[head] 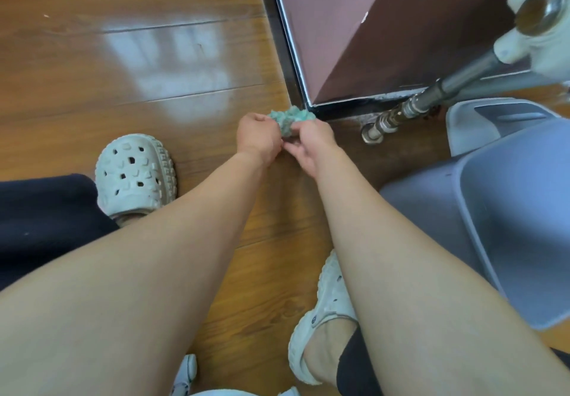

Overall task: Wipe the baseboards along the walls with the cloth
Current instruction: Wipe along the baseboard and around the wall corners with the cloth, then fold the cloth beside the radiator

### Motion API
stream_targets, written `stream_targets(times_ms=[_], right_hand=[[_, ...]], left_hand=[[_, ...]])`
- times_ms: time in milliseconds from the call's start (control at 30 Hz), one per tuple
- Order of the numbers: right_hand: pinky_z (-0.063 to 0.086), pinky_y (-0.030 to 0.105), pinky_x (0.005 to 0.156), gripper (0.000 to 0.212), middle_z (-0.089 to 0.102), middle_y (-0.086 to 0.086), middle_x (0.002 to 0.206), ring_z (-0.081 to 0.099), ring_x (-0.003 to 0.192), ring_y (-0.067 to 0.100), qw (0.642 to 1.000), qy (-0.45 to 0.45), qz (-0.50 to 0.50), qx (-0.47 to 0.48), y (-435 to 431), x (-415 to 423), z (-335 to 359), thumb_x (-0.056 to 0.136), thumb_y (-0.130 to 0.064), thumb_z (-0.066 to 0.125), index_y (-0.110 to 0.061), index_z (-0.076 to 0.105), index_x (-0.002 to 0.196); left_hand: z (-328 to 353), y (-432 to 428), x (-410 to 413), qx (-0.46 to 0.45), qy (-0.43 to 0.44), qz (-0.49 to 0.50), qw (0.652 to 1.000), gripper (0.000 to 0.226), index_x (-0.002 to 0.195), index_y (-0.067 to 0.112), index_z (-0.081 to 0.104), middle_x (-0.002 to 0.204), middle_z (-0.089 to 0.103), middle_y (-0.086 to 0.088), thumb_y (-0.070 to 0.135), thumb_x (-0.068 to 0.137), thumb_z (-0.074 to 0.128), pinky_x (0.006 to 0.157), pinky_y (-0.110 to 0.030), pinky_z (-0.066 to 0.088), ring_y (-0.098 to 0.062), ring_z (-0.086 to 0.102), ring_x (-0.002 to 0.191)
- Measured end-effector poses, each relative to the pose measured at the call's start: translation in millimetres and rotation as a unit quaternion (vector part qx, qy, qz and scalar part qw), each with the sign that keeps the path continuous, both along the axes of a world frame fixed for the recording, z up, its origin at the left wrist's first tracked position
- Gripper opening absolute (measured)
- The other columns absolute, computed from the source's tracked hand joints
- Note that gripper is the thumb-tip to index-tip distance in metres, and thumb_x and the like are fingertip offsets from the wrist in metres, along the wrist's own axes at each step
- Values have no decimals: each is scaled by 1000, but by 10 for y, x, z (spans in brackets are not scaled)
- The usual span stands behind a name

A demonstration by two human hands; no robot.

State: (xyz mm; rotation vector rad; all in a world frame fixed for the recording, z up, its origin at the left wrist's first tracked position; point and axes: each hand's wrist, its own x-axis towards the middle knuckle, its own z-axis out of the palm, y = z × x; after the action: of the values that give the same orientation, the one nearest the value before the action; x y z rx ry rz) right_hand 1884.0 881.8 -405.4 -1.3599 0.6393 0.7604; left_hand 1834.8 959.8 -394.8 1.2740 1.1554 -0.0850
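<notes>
Seen from above by a crouching person, both bare arms reach down to a wooden floor (pixel 154 65) where a bunched teal cloth (pixel 290 119) sits just at the outer corner of a dark baseboard (pixel 285 56). The left hand (pixel 259 136) curls its fingers round the cloth's left side and the right hand (pixel 311 145) seems to pinch its near edge, though those fingertips are partly hidden. Gripping with both hands probably gathers the cloth into a firm pad for wiping round the corner, beside a metal pipe (pixel 398 114) and a grey bin (pixel 499 210).
</notes>
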Motion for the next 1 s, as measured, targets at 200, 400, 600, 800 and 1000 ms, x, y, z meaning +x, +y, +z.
stream_targets(times_ms=[200,400,600,800,1000], right_hand=[[63,40,75,37,61,16,123,67,106,31,986,-123,99,-56,-143,-253,343,91,3,58,-7,50,125],[62,41,77,29,66,12,110,69,99,26,937,-222,246,-108,-429,-568,985,84,1,73,-8,59,107],[60,53,80,22,72,22,100,72,96,33,863,-328,343,-171,-665,-800,1637,78,4,70,-4,69,98],[61,42,71,15,73,3,75,71,74,22,817,-389,337,-259,-845,-1002,2052,73,-28,80,-17,71,78],[36,30,52,27,54,5,79,53,68,25,728,-446,368,-368,-958,-1136,2439,79,-28,72,-18,53,63]], left_hand=[[173,187,-334,54,-18,22,998,18,79,22,50,96,65,-14,8,89,43,92,-47,58,-30,65,85],[865,76,-593,73,-92,-141,983,44,133,17,52,112,61,-7,1,92,47,84,-21,54,-19,61,91],[1560,-41,-790,226,-147,-376,887,35,114,20,73,102,67,3,2,85,62,69,-15,48,-11,61,87],[2041,-43,-1023,372,-87,-369,847,12,79,24,72,73,65,5,15,82,65,65,-23,44,-19,61,76],[2550,-147,-1092,405,-99,-318,852,20,95,9,66,92,67,-6,24,88,54,70,-28,42,-27,59,86]])
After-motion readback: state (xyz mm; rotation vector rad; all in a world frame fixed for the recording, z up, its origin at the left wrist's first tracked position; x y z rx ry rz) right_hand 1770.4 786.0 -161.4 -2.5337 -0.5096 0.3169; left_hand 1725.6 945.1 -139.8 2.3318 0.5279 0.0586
